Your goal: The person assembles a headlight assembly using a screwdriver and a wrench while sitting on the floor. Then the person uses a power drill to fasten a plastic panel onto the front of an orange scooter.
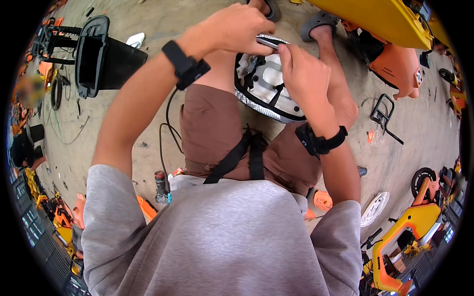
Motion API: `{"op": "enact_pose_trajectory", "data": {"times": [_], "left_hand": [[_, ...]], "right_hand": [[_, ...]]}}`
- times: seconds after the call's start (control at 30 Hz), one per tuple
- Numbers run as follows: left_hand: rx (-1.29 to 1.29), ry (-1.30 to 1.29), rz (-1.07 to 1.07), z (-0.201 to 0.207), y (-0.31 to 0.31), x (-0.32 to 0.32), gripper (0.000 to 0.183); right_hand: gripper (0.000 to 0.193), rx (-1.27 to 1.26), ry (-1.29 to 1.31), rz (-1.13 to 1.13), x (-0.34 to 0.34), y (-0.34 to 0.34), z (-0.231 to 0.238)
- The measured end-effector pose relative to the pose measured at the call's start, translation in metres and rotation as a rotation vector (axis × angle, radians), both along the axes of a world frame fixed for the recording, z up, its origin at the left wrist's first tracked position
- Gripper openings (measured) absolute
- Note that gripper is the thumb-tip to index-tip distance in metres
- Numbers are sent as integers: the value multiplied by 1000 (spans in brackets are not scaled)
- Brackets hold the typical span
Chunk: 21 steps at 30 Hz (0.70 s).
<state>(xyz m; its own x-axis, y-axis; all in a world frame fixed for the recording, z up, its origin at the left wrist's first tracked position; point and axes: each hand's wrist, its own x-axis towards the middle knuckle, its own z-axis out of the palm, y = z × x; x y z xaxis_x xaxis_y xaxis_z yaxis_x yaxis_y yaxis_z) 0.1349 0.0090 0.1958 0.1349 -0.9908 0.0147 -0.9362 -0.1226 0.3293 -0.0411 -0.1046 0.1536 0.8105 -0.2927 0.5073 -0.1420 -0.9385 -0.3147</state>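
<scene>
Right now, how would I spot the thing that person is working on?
Start at the brown shorts of the seated person, then look just beyond the knees. Both hands, left hand and right hand, meet on a white oval panel, the only piece with a sparkly silver rim.

— What is sitting on the lap?

— A white moulded panel (269,86) is resting tilted across the thighs, at about one o'clock from the middle of the view. Its inner side is facing up, showing pale recesses, black ribs and a black rim, and a silvery textured band is running along its lower edge.

— And the small piece above it?

— A slim silvery metal tool (270,41) is lying nearly level over the panel's top edge, at twelve o'clock. Its middle is showing; whether its tip is touching the panel cannot be told.
</scene>
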Motion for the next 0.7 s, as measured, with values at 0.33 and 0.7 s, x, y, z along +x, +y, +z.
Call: {"op": "enact_pose_trajectory", "data": {"times": [0.33,0.7], "left_hand": [[-649,-138,37,-19,8,3,29],[-639,-280,204,-20,-23,-3,40]], "right_hand": [[32,112,32,-77,-11,13,-3],[52,1024,350,-19,-10,24,22]]}}
